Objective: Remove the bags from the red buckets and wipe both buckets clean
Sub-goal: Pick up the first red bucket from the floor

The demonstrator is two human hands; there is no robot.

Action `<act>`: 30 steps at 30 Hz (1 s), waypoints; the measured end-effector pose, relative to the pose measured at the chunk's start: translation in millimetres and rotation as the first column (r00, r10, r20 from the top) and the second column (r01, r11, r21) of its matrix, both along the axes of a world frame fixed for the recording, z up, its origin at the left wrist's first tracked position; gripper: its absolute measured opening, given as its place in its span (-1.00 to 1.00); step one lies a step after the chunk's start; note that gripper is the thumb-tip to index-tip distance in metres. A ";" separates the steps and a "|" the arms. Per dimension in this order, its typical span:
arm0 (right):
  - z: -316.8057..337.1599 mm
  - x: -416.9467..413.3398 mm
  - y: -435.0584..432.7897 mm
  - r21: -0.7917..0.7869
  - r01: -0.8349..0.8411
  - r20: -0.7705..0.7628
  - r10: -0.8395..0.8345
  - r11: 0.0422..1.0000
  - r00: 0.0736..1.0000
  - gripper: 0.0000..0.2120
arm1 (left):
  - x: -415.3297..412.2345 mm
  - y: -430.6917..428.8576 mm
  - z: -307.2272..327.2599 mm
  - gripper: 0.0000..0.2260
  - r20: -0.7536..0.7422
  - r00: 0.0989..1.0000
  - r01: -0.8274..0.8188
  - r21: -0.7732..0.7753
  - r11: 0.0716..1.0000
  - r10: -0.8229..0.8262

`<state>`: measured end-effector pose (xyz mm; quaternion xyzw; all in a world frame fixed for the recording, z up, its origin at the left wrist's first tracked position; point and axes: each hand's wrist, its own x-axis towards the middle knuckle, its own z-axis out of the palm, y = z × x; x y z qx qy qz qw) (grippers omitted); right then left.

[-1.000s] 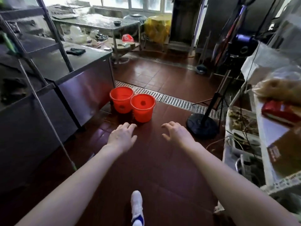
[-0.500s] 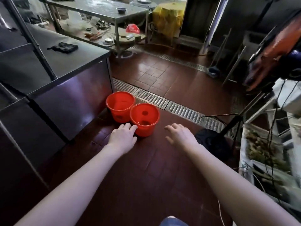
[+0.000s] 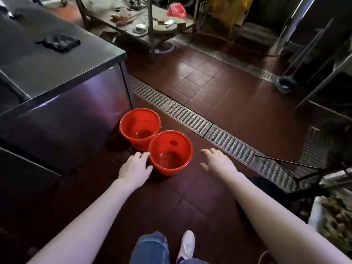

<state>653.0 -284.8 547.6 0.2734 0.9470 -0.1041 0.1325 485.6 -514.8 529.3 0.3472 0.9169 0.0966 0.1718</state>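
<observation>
Hovering low over the floor, the left hand [image 3: 135,168] is hanging open, fingers loosely bent and gripping nothing. Its fingertips are sitting right at the rim of the nearer bucket [image 3: 168,171], in the notch where the two buckets meet; whether they are touching the rim I cannot tell. The right hand [image 3: 219,162] is hanging open too, fingers spread and empty, off the other side of that bucket and clear of it.

Two red buckets are standing upright on the tiled floor [image 3: 209,82], rims touching. The farther bucket [image 3: 133,121] is sitting against the corner of one steel desk [image 3: 57,69], and a metal drain grate [image 3: 190,117] is running just beyond both. One dark cloth [image 3: 59,42] is lying on the desk top. Below the arms, one white shoe [image 3: 187,244] and one knee in jeans [image 3: 150,246] are showing.

The nearer bucket is covering the lower front of the farther one. A glossy sheen is showing inside both, but whether it is a clear bag is hard to make out. The desk is being cut off by the left edge, both forearms are running out of the bottom edge, and a black stand [image 3: 285,168] on the right is only partly showing.
</observation>
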 end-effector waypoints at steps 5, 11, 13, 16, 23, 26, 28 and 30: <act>-56.8 -52.2 59.6 -0.112 0.052 0.112 -0.039 0.992 0.993 -0.48 | -50.2 42.1 -52.6 -0.55 0.112 0.990 -0.072 -0.111 0.991 0.085; -143.6 -121.6 110.6 -0.216 0.182 0.161 -0.149 0.959 0.976 -0.49 | -130.3 95.2 -137.5 -0.53 0.206 0.972 -0.077 -0.181 0.980 0.114; -175.3 -139.0 123.9 -0.251 0.220 0.194 -0.174 0.943 0.965 -0.49 | -147.6 107.7 -168.1 -0.52 0.235 0.962 -0.096 -0.190 0.977 0.141; -225.2 -160.7 145.6 -0.268 0.293 0.224 -0.236 0.918 0.945 -0.49 | -167.0 125.2 -216.6 -0.51 0.284 0.945 -0.102 -0.215 0.971 0.162; -350.4 -205.1 202.6 -0.306 0.402 0.319 -0.305 0.863 0.897 -0.49 | -203.3 165.2 -340.0 -0.51 0.383 0.874 -0.193 -0.289 0.938 0.298; -412.3 -221.6 220.4 -0.331 0.440 0.359 -0.319 0.835 0.877 -0.46 | -215.0 175.3 -400.9 -0.48 0.408 0.816 -0.294 -0.317 0.902 0.410; -449.2 -229.5 225.6 -0.354 0.444 0.379 -0.308 0.823 0.873 -0.44 | -221.1 178.7 -436.5 -0.48 0.408 0.789 -0.327 -0.355 0.876 0.460; -481.1 -234.9 228.8 -0.367 0.452 0.404 -0.298 0.813 0.865 -0.42 | -224.2 179.7 -467.1 -0.47 0.407 0.764 -0.352 -0.389 0.852 0.501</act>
